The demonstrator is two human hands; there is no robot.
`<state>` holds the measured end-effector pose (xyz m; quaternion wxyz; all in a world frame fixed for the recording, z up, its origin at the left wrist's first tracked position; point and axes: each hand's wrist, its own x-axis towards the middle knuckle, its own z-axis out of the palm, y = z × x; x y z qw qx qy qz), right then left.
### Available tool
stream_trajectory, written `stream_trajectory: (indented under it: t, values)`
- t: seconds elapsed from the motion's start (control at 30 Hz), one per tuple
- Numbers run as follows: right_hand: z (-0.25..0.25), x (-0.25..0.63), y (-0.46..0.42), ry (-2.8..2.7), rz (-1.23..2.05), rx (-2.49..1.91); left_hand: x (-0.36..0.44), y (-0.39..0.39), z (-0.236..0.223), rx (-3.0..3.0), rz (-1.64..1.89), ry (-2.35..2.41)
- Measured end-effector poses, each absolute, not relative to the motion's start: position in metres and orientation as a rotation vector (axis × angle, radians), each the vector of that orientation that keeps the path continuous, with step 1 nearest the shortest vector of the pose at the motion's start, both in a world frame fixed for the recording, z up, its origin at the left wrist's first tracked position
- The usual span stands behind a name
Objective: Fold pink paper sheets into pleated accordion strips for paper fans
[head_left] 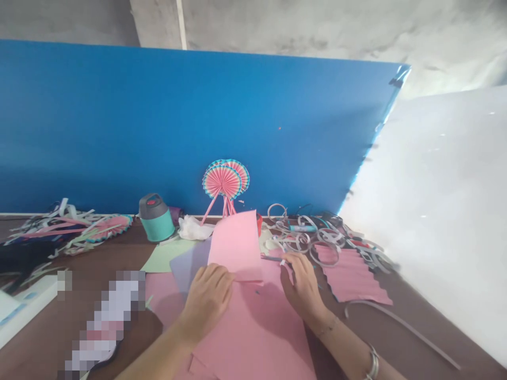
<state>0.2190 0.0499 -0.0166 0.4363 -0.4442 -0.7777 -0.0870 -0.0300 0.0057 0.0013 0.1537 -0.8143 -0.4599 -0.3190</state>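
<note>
One sheet of pale pink paper (237, 243), smooth and plain, with a slightly bowed upper edge, raised above the middle of the brown tabletop (420, 322). Gripped near its lower left corner by the left hand (212, 287), with fingers curled. Grasped in the right hand (301, 282), just right of the paper: one slim dark tool (271, 258), mostly hidden. Below both, larger pink sheets (261, 338), overlapping, number unclear. Behind the left hand, one pale green sheet (162, 257) and one lavender sheet (186, 266). To the right, one pleated pink sheet (354, 277) and many coiled pale strips (328, 254), too tangled to count. At the back, two round pleated fans (222, 182), pink with multicoloured rims, overlapping before one blue panel (158, 116); farther left, a third fan (114, 228), lying down. In between, one teal container (158, 224) with a grey top.
</note>
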Motion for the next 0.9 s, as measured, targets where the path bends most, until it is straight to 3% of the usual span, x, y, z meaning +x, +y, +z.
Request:
stream_trajectory:
  t: [0.1,0.2,0.43,0.67,0.9]
  values:
    - [-0.004,0.210,0.036,-2.174,-0.097,-0.835,-0.020,0.003,-0.004,-2.546,-0.500,-1.390]
    - [-0.007,0.202,0.031,-2.466,-0.007,-0.788,-0.014,0.003,-0.011,-2.652,-0.331,-1.443]
    - [-0.030,0.201,0.041,-2.630,-0.024,-0.955,-0.016,0.006,-0.013,-2.790,-0.463,-1.621]
    - [-0.029,0.208,0.048,-2.481,0.392,-0.934,-0.035,0.008,0.013,-2.855,-0.416,-2.004]
    - [-0.026,0.207,0.050,-2.318,0.634,-1.100,-0.052,0.015,0.012,-2.884,-0.623,-2.266]
